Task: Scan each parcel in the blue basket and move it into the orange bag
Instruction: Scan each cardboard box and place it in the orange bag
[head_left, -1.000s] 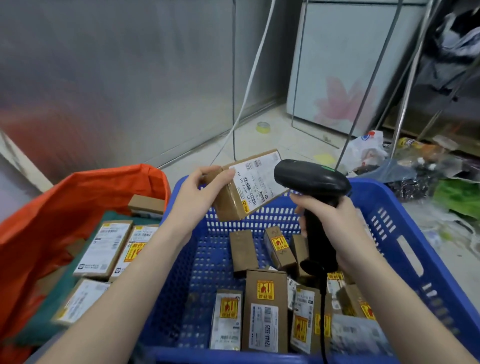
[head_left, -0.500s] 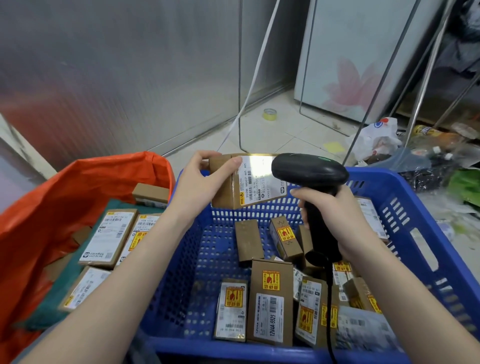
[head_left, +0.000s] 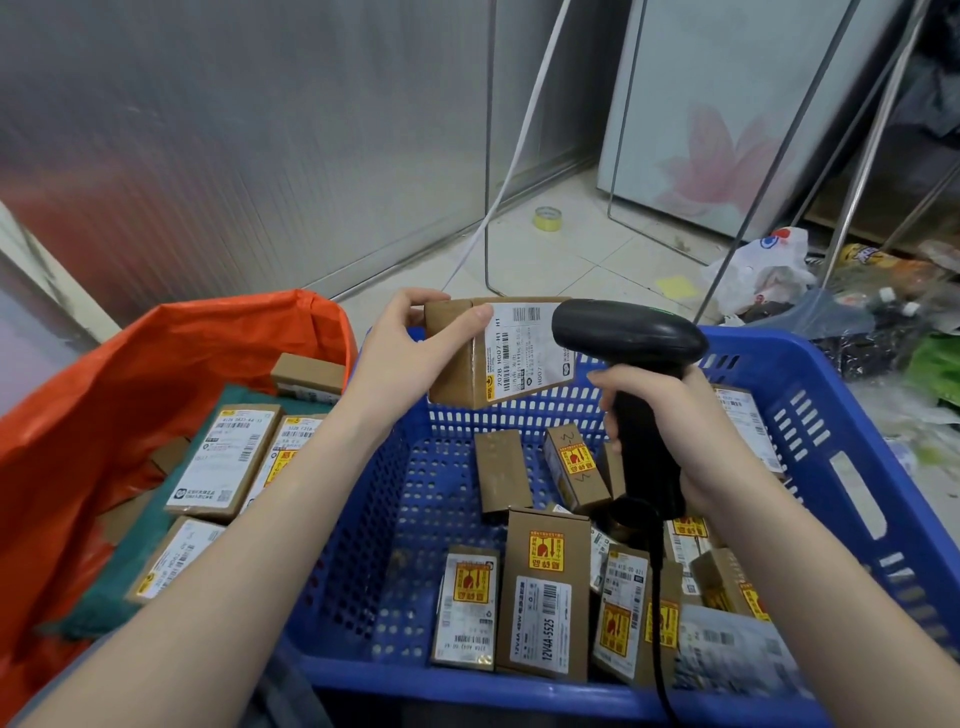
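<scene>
While the scan of one box is under way, I log the lot by size. Blue basket (head_left: 857, 467): roughly a dozen parcels left inside, unscanned by my reckoning. Orange bag (head_left: 130, 395): at least five parcels lie in it, so I judge the job under halfway. Scanner (head_left: 631, 332): my right hand (head_left: 675, 421) wraps its grip, head beside the label. Parcel (head_left: 498, 353): held above the basket's far wall, left hand (head_left: 410, 348) clamping its end, thumb on front.

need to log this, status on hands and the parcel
Left hand grips parcel over blue basket. Right hand holds scanner at label. Nothing blocking.
</scene>
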